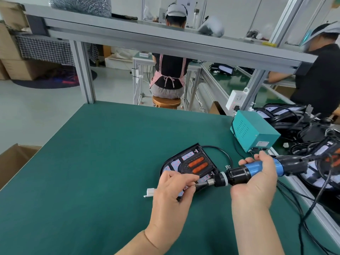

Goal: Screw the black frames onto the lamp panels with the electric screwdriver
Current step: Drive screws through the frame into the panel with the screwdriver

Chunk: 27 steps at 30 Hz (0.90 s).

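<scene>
Right grip is curled round the blue barrel of the electric screwdriver, which is held near level with its bit aimed at the left grip. A small part, possibly a screw, is pinched between left thumb and forefinger at the bit tip. The lamp panel, black frame seated on it, is laid flat on the green bench beneath and just beyond both grips. A white connector is noted just left of the left grip.
</scene>
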Available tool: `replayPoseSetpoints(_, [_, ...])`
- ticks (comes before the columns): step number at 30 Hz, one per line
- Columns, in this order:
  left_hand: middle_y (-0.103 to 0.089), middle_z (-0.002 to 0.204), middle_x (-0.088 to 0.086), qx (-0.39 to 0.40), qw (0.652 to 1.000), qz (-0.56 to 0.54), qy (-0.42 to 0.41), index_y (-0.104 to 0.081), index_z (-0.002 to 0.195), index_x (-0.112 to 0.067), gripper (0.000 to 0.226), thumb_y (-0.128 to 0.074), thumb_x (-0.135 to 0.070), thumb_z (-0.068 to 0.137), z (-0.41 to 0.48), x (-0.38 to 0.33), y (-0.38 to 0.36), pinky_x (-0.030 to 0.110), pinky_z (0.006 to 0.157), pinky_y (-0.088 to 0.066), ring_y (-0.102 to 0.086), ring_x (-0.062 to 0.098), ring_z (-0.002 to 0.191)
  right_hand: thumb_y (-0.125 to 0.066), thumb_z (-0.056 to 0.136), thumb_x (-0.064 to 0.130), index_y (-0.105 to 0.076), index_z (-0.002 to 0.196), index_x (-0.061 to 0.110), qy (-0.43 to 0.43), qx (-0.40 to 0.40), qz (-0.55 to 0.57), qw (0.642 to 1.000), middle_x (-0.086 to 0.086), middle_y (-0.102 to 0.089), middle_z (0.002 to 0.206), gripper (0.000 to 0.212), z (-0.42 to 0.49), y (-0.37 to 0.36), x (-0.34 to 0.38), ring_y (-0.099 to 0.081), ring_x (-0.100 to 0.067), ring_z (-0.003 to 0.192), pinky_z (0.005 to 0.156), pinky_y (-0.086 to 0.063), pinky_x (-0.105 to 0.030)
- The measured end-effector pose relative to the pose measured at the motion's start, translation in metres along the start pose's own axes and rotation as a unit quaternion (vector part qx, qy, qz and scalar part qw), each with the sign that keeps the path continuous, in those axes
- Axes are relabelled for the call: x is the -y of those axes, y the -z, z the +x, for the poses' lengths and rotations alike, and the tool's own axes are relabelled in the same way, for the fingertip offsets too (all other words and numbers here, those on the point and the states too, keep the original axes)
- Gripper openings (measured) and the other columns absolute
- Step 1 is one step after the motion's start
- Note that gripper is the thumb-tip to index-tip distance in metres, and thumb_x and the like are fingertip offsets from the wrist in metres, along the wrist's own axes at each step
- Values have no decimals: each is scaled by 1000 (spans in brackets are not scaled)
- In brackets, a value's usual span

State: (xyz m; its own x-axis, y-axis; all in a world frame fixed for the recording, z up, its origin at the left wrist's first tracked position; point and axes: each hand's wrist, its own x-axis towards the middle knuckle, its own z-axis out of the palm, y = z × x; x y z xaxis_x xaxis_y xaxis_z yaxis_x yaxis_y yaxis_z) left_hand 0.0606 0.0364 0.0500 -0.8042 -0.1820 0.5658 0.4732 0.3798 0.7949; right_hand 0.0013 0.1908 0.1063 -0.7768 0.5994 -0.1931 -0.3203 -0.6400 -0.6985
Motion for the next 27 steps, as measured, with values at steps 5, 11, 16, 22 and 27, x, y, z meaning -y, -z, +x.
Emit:
replayPoseSetpoints(5, [-58, 87, -19, -30, 988, 69, -136, -65, 113, -26, 26, -65, -13, 90, 0, 11, -1, 6, 79, -41, -51, 9, 91, -71, 89, 24, -56, 86, 19, -47, -39, -12, 998, 10, -60, 57, 16, 2, 0, -2, -61, -9, 52, 55, -53, -20])
replayPoseSetpoints(11, [-68, 91, -19, -4, 991, 94, -92, -57, 124, -31, 48, -72, -15, 81, 4, 16, 4, 12, 86, -45, -56, 5, 96, -71, 88, 25, -58, 86, 20, -50, -42, -21, 998, 10, -61, 60, 15, 5, -6, -5, -62, -10, 55, 59, -53, -21])
replayPoseSetpoints(16, [-69, 96, -16, -7, 998, 67, -5, -60, 121, -32, 58, -82, -6, 74, 9, 26, 14, 2, 90, -37, -56, -4, 107, -70, 88, 22, -57, 92, 16, -20, -34, -14, 999, 8, -60, 59, 15, 15, -24, -6, -61, -11, 54, 57, -54, -21])
replayPoseSetpoints(22, [-58, 112, -21, -26, 990, 107, 88, -59, 123, -27, 54, -84, -22, 75, 28, 43, 26, 13, 90, -38, -50, 1, 111, -69, 90, 21, -59, 114, 15, 30, -20, -34, 999, 5, -60, 61, 27, 24, -45, -15, -60, -14, 58, 61, -54, -23])
replayPoseSetpoints(27, [-62, 92, -13, 112, 962, 82, 237, -46, 137, -25, 60, -70, -41, 85, 44, 60, 28, 26, 80, -50, -58, 0, 85, -69, 90, 15, -59, 103, 16, 76, 8, -41, 996, 3, -59, 59, 16, 25, -64, -30, -57, -15, 53, 58, -52, -25])
